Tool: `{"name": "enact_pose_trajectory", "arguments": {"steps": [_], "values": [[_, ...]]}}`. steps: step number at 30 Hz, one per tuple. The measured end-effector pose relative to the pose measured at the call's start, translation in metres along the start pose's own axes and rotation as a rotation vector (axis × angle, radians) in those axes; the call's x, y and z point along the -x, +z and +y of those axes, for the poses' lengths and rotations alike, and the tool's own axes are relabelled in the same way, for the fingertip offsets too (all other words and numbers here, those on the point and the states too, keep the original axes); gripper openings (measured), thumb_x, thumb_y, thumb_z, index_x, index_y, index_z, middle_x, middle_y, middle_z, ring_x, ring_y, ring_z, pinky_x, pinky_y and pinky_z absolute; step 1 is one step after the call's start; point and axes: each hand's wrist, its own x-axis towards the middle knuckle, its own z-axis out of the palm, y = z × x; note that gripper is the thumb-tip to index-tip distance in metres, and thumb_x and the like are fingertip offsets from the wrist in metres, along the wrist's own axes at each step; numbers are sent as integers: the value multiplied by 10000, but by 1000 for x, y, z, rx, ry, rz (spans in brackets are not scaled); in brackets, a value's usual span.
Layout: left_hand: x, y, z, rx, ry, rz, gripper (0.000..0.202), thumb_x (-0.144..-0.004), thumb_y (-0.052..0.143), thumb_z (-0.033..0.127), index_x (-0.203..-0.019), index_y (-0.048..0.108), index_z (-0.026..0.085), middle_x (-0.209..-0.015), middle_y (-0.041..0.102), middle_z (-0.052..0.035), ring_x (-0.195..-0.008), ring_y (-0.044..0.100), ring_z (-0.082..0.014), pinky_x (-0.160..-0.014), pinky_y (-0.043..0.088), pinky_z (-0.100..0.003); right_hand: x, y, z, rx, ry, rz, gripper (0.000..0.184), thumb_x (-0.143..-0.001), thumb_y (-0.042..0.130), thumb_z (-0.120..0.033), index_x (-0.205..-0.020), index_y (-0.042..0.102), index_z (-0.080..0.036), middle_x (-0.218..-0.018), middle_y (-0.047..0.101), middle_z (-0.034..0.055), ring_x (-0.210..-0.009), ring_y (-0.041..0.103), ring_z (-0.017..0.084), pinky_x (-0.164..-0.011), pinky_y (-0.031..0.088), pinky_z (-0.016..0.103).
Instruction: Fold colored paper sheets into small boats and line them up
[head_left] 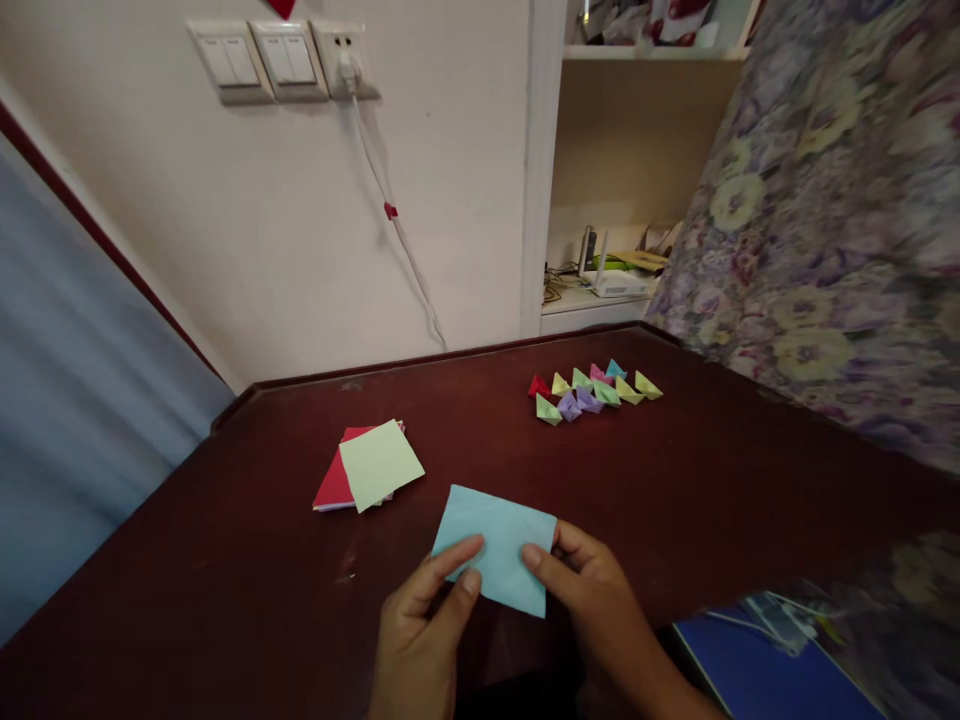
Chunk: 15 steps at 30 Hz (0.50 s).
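Note:
A light blue square of paper is held tilted above the near part of the dark red table. My left hand grips its lower left side, with the thumb and index finger on the front face. At the right edge, my right hand pinches the sheet, thumb in front and the other fingers partly hidden behind. To the left lies a stack of coloured paper, with a pale green sheet on top. Several small folded paper boats stand in two rows at the back right.
The dark red table meets a wall with switches and a plugged-in white cable. A shelf holds a white router. A floral curtain hangs at right, a blue curtain at left. A blue flat object lies at lower right.

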Motion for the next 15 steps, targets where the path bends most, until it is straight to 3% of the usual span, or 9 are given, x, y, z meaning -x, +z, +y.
{"name": "enact_pose_trajectory", "arguments": {"steps": [5, 10, 12, 15], "values": [[1, 5, -2, 67, -29, -23, 295, -651, 896, 358, -890, 853, 191, -927, 824, -113, -953, 713, -286, -866, 558, -350, -1, 5, 9, 17, -35, 69, 320, -779, 813, -444, -933, 770, -168, -820, 776, 62, -728, 671, 202, -703, 518, 302], [1, 8, 2, 260, -10, 88, 299, -611, 921, 324, -874, 843, 204, -984, 800, -87, -911, 720, -264, -817, 588, -360, -2, 4, 10, 19, -104, 157, 328, -788, 802, -452, -979, 769, -187, -877, 787, 64, -775, 688, 224, -760, 539, 331], [3, 9, 2, 275, -9, 66, 285, -593, 930, 321, -835, 845, 197, -937, 794, -77, -844, 718, -237, -780, 595, -336, -3, 4, 10, -2, -115, 173, 324, -802, 789, -455, -991, 761, -194, -893, 790, 66, -781, 690, 226, -770, 543, 339], [4, 10, 2, 268, -73, -15, 308, -609, 925, 339, -867, 851, 187, -888, 802, -86, -909, 721, -256, -840, 582, -331, -4, 4, 11, -2, -91, 128, 308, -809, 789, -442, -985, 748, -192, -890, 786, 66, -795, 695, 228, -770, 544, 332]]}}
